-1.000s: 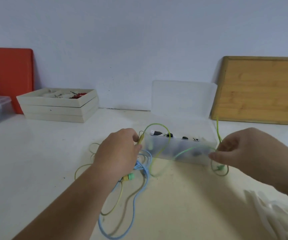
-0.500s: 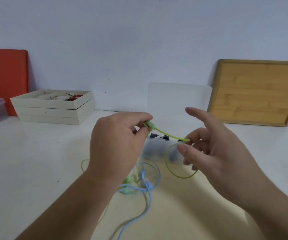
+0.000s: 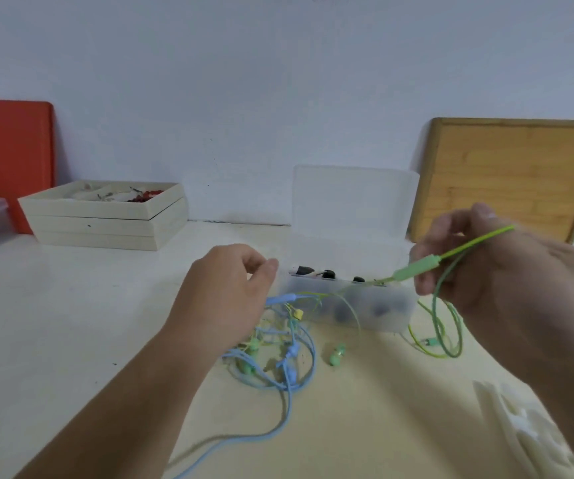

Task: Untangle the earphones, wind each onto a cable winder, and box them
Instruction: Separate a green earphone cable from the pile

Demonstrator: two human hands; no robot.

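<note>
R hand [image 3: 506, 281] pinches green earphone cable [image 3: 420, 266] above the table. L hand [image 3: 223, 295] curled over blue cable [image 3: 289, 392]; can't tell if gripping.

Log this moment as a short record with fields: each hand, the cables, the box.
left hand: over the blue earphone cable, fingers curled; grip unclear
right hand: raised, grips the green earphone cable near its splitter
blue earphone cable: tangled on the table
clear plastic box: behind the cables, lid open, dark items inside
wooden board: leaning on the wall
</note>
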